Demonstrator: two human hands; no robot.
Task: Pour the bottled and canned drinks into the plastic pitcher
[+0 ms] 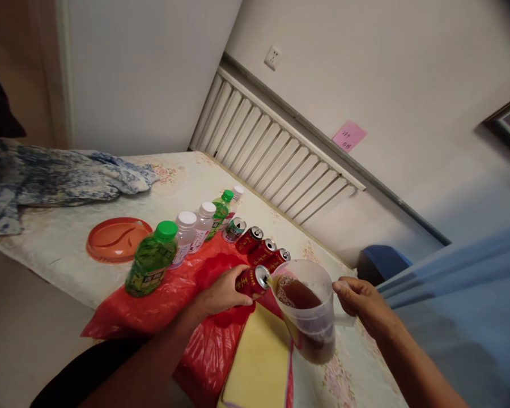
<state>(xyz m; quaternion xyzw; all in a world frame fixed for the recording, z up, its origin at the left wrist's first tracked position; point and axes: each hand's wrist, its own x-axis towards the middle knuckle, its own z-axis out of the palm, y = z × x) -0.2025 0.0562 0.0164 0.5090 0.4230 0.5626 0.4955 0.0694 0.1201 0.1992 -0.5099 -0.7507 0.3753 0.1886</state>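
Observation:
My left hand (227, 292) is wrapped round a red drink can (250, 281), its opened top turned toward the pitcher. In my right hand (361, 297) is the handle of a clear plastic pitcher (312, 328) partly filled with foamy brown liquid. The pitcher leans left, with its lip at the can's mouth. A little liquid shows between lip and mouth. Behind the held can stand more red cans (263, 249) and a teal can (234, 228), their tops opened. Whether the held can rests on anything is hidden.
Green-capped bottles (151, 263) and white-capped bottles (202, 226) stand left of the cans. A red plastic bag (131, 311) and a yellow pad (257, 357) lie in front. An orange dish (119, 238) and crumpled patterned cloth (85, 178) lie further left. A radiator (272, 147) lines the wall.

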